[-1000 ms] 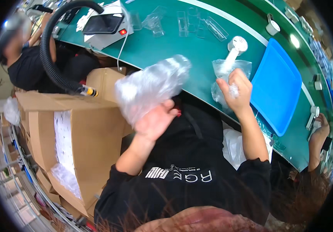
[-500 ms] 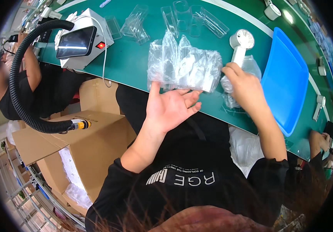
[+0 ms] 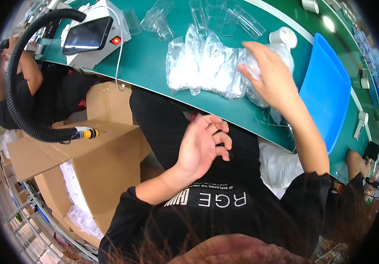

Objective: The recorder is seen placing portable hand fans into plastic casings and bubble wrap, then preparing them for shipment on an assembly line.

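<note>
My left hand (image 3: pixel 205 143) hovers in front of the table's near edge, palm turned up, with loosely bent fingers and nothing in it. My right hand (image 3: pixel 272 81) reaches over the table with thumb and fingers apart, against a clear plastic bag (image 3: pixel 282 53). To the left of this bag lies a row of clear bags with white items inside (image 3: pixel 205 70); their exact kind is hard to make out through the crinkled film. Just beyond my right hand shows the round white head of a device (image 3: pixel 283 37); the bag and hand hide the rest.
A blue tray (image 3: pixel 326 92) lies on the right of the green table. Clear plastic shells (image 3: pixel 251 24) sit at the back. At left are a phone (image 3: pixel 87 36) on a white box, a black hose (image 3: pixel 15 88) and an open carton (image 3: pixel 106 171). Co-workers sit at both sides.
My left hand has drawn back from the row of bags toward my body. My right hand has moved up over the bag, its fingers now spread, and the white device's handle is covered.
</note>
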The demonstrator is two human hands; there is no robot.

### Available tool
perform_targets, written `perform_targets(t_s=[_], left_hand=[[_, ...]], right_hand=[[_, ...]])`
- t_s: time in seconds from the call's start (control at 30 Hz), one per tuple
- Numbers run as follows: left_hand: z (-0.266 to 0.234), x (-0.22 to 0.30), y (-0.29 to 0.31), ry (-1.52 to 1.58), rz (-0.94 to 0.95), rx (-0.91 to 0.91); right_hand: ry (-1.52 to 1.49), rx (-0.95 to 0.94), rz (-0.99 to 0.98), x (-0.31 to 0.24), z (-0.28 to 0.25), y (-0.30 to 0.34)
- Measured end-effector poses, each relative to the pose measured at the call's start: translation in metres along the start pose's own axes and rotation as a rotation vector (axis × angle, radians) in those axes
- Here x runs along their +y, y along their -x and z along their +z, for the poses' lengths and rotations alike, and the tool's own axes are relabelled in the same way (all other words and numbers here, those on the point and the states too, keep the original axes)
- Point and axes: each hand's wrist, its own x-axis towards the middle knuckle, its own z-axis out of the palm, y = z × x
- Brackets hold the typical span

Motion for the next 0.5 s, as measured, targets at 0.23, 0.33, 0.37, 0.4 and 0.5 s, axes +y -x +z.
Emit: perform_targets(t_s=[0.23,0.33,0.37,0.4,0.5], left_hand=[[0.013,0.139,-0.091,-1.88,1.398,0.013],[0.004,0.139,-0.117,-2.125,1.116,-0.043],[0.002,0.141,-0.12,-2.122,1.125,-0.039],[0.0,0.142,-0.123,-2.141,1.016,-0.125],[0.012,0.144,-0.129,-2.2,0.924,-0.263]], right_hand=[[-0.14,-0.167,-0.014,0.023,0.032,-0.039],[-0.169,-0.185,-0.017,0.026,0.037,-0.043],[-0.202,-0.21,-0.05,0.026,0.036,-0.043],[-0.234,-0.235,-0.082,0.027,0.036,-0.043],[-0.332,-0.261,-0.143,0.034,0.033,-0.049]])
